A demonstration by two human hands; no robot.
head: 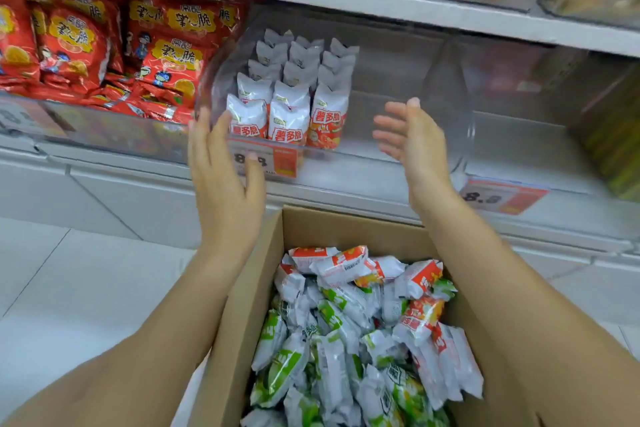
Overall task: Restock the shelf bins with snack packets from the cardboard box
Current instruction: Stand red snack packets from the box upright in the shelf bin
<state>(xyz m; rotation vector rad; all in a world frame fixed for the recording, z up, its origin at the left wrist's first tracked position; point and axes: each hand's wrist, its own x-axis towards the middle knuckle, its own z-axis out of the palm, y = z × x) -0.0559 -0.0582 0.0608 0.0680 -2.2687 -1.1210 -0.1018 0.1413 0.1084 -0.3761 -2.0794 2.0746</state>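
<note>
So you've got three rows standing in the clear bin [450,149], right side bare, cardboard box [263,274] still loaded, left hand [221,180] and right hand [414,139] both released, holding nothing.

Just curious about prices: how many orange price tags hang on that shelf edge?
2. One price tag hangs below the white packets, partly behind the left hand; the other tag hangs right of the right hand.
</note>
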